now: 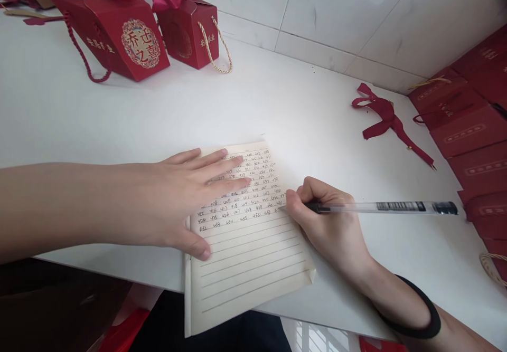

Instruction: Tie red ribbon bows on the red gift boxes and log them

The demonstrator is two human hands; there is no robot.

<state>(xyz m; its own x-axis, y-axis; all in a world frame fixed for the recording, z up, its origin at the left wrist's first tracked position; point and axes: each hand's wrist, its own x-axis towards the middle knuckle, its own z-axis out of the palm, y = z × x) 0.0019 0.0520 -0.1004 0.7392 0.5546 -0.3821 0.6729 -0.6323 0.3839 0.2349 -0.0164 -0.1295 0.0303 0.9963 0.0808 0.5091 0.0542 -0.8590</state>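
Note:
A lined notebook (pixel 253 273) lies on the white table, its lower end reaching past the front edge. Rows of handwritten numbers fill its upper half; the last row runs from 432 to about 437. My left hand (pixel 194 199) rests flat on the page's upper left with fingers spread, covering part of the writing. In my right hand (pixel 332 220) is a clear gel pen (pixel 380 207) with a black cap end, pinched near its tip. The pen's tip is at the right end of the last written row. A black band (pixel 420 310) circles my right wrist.
Two red gift boxes, a larger one (pixel 114 30) and a smaller one (pixel 190 30), stand at the back left. A loose red ribbon (pixel 388 117) lies at the right, beside stacked red boxes (pixel 467 130). A tiled wall (pixel 325 19) borders the white table (pixel 99 114).

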